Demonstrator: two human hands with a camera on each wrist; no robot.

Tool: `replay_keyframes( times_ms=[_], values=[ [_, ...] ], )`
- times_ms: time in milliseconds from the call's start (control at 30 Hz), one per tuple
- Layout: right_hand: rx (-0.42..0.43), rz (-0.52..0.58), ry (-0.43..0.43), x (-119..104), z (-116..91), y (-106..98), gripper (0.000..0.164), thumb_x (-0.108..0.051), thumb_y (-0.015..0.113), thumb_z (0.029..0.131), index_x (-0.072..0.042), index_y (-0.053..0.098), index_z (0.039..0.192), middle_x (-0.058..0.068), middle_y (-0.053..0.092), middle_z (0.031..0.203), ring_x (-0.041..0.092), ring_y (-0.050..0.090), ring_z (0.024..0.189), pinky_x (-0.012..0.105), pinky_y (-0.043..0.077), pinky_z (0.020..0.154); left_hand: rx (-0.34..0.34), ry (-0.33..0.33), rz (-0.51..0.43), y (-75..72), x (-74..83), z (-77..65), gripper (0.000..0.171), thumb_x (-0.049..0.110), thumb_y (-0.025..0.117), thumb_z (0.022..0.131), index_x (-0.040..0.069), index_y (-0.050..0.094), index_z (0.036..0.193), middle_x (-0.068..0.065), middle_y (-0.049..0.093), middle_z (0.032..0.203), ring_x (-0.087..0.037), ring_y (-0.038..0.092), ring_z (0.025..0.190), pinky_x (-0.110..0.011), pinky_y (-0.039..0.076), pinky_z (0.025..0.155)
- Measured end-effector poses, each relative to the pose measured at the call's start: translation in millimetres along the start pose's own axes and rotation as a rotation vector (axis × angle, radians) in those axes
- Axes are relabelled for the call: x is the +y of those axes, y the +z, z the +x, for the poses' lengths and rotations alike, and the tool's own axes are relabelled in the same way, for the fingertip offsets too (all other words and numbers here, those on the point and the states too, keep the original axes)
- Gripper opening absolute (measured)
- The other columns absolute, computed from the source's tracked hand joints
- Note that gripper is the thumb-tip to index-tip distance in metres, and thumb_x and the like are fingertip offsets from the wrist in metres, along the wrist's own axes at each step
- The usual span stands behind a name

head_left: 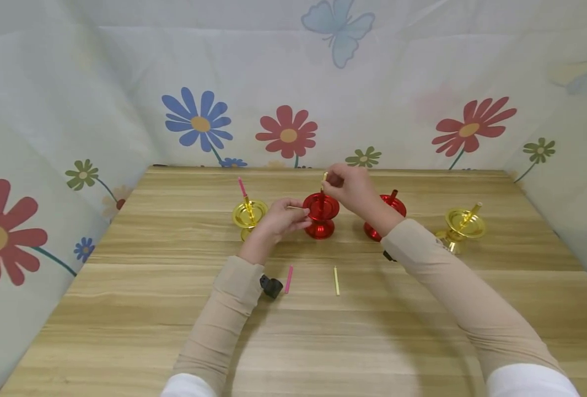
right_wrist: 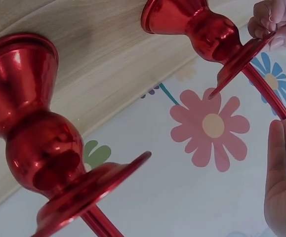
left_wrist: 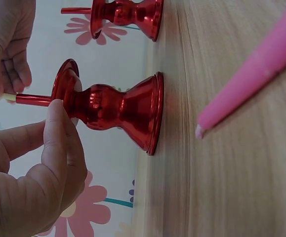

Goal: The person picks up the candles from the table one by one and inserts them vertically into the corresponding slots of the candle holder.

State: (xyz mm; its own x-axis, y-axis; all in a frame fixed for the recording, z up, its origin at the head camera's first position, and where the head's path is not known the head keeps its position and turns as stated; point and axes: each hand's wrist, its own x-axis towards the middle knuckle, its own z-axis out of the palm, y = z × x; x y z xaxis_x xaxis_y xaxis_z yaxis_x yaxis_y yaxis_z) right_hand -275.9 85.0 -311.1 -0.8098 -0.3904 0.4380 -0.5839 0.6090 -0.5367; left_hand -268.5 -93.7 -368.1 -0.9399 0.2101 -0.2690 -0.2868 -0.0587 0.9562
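My left hand pinches the dish rim of a shiny red candle holder, which stands upright on the table. Above that dish, my right hand holds a thin pale-yellow candle between thumb and fingers. In the left wrist view the candle's lower end meets the top of the red tube; how deep it sits cannot be seen. A second red candle holder stands beneath my right forearm, its tube without a candle. Left of my left hand is a gold candle holder bearing a pink candle.
Another gold candle holder stands at the right, its tube holding no visible candle. Nearer me lie a pink candle and a yellow candle on the wooden table. A flowered cloth hangs behind the table.
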Motion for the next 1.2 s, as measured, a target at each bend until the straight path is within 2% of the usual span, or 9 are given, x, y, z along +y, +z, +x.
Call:
replay_keyframes(
  times_ms=[500, 833, 1000, 1200],
  values=[
    [0.021, 0.030, 0.017, -1.1, 1.6, 2.9, 0.007, -0.004, 0.065, 0.086, 0.002, 0.066, 0.089, 0.015, 0.069, 0.084, 0.024, 0.064, 0.076, 0.035, 0.057, 0.074, 0.004, 0.009, 0.004, -2.7, 5.0, -2.0, 0.030, -0.003, 0.051, 0.094, -0.011, 0.044, 0.122, -0.014, 0.056, 0.094, -0.010, 0.063, 0.068, -0.018, 0.055, 0.065],
    [0.002, 0.062, 0.132, 1.8, -4.3, 5.6, 0.009, -0.007, 0.064, 0.087, 0.001, 0.068, 0.090, 0.014, 0.070, 0.088, 0.024, 0.064, 0.080, 0.036, 0.057, 0.078, 0.020, -0.009, 0.038, 0.2, -1.7, -1.8, 0.029, -0.001, 0.053, 0.094, -0.009, 0.046, 0.120, -0.011, 0.059, 0.090, -0.011, 0.063, 0.069, -0.021, 0.057, 0.069],
    [0.015, 0.072, 0.121, 3.8, -7.7, 8.1, 0.009, -0.007, 0.064, 0.087, 0.001, 0.067, 0.091, 0.015, 0.069, 0.089, 0.026, 0.064, 0.082, 0.038, 0.056, 0.080, 0.024, -0.008, 0.046, -0.1, -4.8, -1.6, 0.028, -0.001, 0.053, 0.094, -0.009, 0.047, 0.120, -0.010, 0.059, 0.089, -0.011, 0.062, 0.069, -0.022, 0.057, 0.070],
    [0.050, 0.074, 0.066, 4.9, -6.2, 11.1, 0.008, -0.006, 0.065, 0.087, 0.002, 0.066, 0.090, 0.016, 0.070, 0.089, 0.026, 0.066, 0.083, 0.038, 0.057, 0.080, 0.026, 0.012, 0.064, -1.5, -2.4, -2.1, 0.028, 0.001, 0.054, 0.094, -0.008, 0.046, 0.119, -0.009, 0.060, 0.086, -0.012, 0.062, 0.069, -0.023, 0.057, 0.071]
  ],
)
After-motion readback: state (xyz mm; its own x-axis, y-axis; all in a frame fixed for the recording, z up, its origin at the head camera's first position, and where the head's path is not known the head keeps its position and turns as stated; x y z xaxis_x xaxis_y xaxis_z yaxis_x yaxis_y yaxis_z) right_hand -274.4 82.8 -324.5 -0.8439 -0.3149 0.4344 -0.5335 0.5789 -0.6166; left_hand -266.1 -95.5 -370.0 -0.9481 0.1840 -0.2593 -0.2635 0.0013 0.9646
